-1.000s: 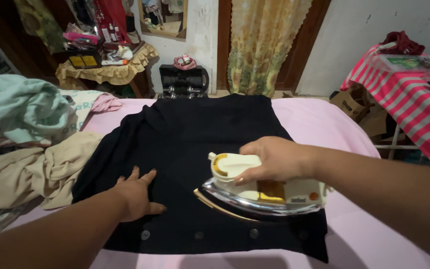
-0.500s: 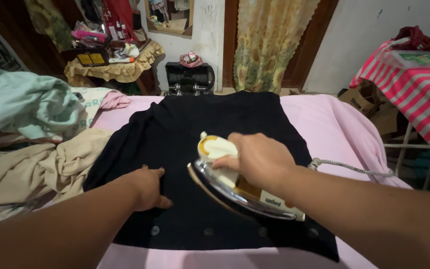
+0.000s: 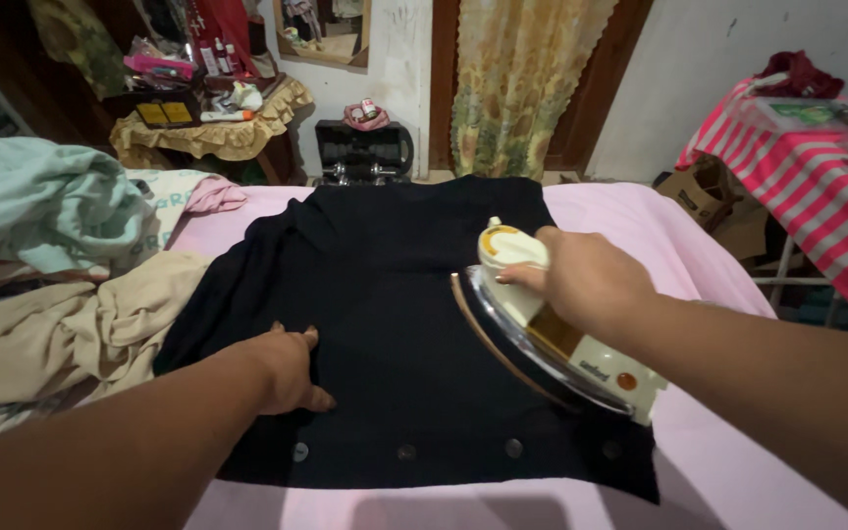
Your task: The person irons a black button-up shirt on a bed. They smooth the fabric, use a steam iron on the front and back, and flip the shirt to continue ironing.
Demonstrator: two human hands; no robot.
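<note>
A black garment (image 3: 385, 285) with a row of buttons along its near edge lies spread on a pink sheet (image 3: 660, 245). My left hand (image 3: 282, 368) presses flat on the cloth at its near left, fingers apart. My right hand (image 3: 581, 280) grips the handle of a white and gold electric iron (image 3: 542, 329). The iron rests on the garment's right side, its tip pointing away from me and to the left.
Crumpled beige (image 3: 61, 334) and mint green (image 3: 41, 206) clothes are piled on the left. A pink-and-white striped table (image 3: 817, 196) stands at right. A cluttered small table (image 3: 208, 132), a black box (image 3: 363, 152) and a curtain (image 3: 517, 79) are behind.
The iron has slid from the garment's near middle to its right side and farther away, turning its tip away from me. My left hand stayed pressed on the cloth.
</note>
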